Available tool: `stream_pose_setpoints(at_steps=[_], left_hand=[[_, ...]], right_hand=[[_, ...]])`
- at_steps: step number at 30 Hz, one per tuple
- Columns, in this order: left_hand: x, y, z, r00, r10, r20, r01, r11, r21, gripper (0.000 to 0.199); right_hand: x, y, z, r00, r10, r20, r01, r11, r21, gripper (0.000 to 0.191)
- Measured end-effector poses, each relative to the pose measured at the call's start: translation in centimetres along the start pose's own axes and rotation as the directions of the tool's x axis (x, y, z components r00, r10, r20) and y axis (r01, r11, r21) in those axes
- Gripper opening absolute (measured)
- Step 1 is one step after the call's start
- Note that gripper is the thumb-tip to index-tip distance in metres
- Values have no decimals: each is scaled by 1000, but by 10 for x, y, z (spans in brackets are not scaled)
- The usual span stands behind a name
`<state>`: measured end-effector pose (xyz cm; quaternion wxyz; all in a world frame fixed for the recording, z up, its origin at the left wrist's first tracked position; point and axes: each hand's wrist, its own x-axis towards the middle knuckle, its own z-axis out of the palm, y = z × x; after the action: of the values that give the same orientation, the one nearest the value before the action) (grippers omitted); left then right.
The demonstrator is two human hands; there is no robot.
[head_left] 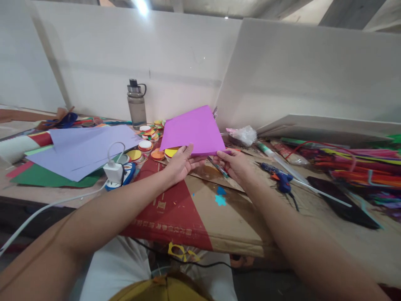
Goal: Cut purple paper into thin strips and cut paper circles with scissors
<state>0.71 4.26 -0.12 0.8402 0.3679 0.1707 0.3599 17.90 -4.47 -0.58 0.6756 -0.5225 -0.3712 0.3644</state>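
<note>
A sheet of bright purple paper (192,130) is held up over the table, its near edge folded or curled into a narrow strip. My left hand (184,163) grips that near edge, thumb on top and fingers underneath. At the near right corner, my right hand (231,162) pinches the edge between thumb and fingers. Below the hands lies a flattened cardboard box (232,225), brown and red. Small blue paper cutouts (220,200) rest on it. Several round coloured pieces (145,145) stand to the left of the purple sheet.
Lilac paper sheets (84,146) and green ones lie left, beside a power strip with a white charger (113,171). A water bottle (137,104) stands behind. To the right are a blue glue gun (283,182), a black tablet-like slab (341,205) and bundled coloured pipe cleaners (354,167).
</note>
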Motion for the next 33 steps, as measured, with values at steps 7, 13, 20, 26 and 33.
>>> stream_pose_setpoints(at_steps=[7, 13, 20, 26, 33], left_hand=[[-3, -6, 0, 980, 157, -121, -139, 979, 148, 41], [-6, -9, 2, 996, 86, -10, -80, 957, 277, 19], [-3, -9, 4, 979, 121, -163, -80, 968, 237, 10], [-4, -9, 9, 966, 108, -237, -47, 967, 251, 8], [-4, -10, 10, 962, 114, -249, -41, 959, 280, 13]], right_hand=[[2, 1, -1, 999, 40, -30, -37, 995, 93, 31], [-5, -1, 7, 999, 43, 31, -44, 997, 56, 33], [-7, 4, 15, 998, 41, 43, -44, 997, 61, 37], [-6, 7, 21, 995, 90, -41, -85, 991, 107, 37], [-6, 5, 26, 985, 113, -133, -95, 986, 134, 25]])
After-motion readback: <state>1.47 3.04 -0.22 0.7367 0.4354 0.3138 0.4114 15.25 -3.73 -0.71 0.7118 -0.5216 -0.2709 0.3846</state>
